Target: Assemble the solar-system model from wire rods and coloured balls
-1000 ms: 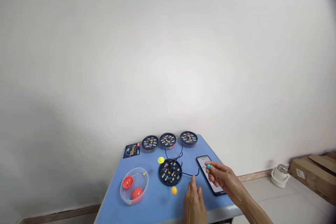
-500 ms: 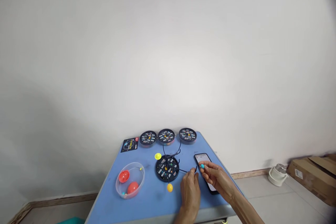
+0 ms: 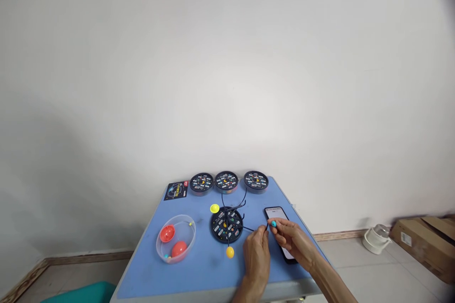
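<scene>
My left hand [image 3: 256, 254] is closed, its fingertips pinching the outer end of a thin black arm [image 3: 245, 228] of a planet model. My right hand [image 3: 292, 237] pinches a small blue ball [image 3: 273, 223] close to the bent tip of that arm; whether the two touch I cannot tell. The model's round black base [image 3: 217, 233] lies on the table with printed labels on it. Several black arms spread out over the base. One carries an orange ball [image 3: 230, 252] at the front, and a yellow piece [image 3: 214, 208] shows at the upper left.
A clear round tub [image 3: 194, 241] at left holds red half-shells and small balls. A phone [image 3: 290, 259] lies under my right hand. Along the wall stand three round black-topped containers [image 3: 202, 182] and a printed card [image 3: 176, 191]. On the floor are a cardboard box [image 3: 423, 246] and a white pot [image 3: 376, 240].
My right hand has brought the blue ball slightly nearer the arm's bent tip. My left hand keeps its pinch on the arm. The camera view has shifted a little.
</scene>
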### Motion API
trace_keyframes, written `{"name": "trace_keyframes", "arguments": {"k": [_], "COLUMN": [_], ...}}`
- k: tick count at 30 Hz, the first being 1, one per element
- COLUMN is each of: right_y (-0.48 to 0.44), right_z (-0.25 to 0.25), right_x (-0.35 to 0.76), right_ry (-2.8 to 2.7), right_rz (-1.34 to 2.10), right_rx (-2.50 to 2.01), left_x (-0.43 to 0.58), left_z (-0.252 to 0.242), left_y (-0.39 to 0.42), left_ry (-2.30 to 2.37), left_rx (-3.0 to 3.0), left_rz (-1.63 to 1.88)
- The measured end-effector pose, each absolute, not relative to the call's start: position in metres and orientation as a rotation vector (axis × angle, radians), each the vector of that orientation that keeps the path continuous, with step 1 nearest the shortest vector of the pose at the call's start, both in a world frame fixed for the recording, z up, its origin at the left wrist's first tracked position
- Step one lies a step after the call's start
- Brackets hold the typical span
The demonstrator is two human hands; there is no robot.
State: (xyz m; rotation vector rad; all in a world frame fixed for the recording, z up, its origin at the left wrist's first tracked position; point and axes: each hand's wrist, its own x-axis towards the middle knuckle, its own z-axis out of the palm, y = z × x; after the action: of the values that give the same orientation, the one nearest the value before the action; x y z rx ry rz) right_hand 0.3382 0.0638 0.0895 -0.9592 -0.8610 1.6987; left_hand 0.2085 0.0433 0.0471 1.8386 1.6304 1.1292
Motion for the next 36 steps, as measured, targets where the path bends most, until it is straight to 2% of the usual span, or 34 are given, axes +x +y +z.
{"name": "trace_keyframes", "arguments": {"k": [27, 36], "right_y": [0.076, 0.081], "right_z": [0.095, 0.104], "right_x": [0.335, 0.338], "right_ry": [-1.395, -1.761], "right_rz": [1.404, 1.075], "right_rx": [-1.202, -1.235], "left_x": [0.209, 0.210], "left_z": [0.047, 0.033], "left_y": [0.043, 0.048], "left_ry": [1.651, 1.650], "left_rx": [1.914, 1.914], "left_rz": [1.190, 1.247]}}
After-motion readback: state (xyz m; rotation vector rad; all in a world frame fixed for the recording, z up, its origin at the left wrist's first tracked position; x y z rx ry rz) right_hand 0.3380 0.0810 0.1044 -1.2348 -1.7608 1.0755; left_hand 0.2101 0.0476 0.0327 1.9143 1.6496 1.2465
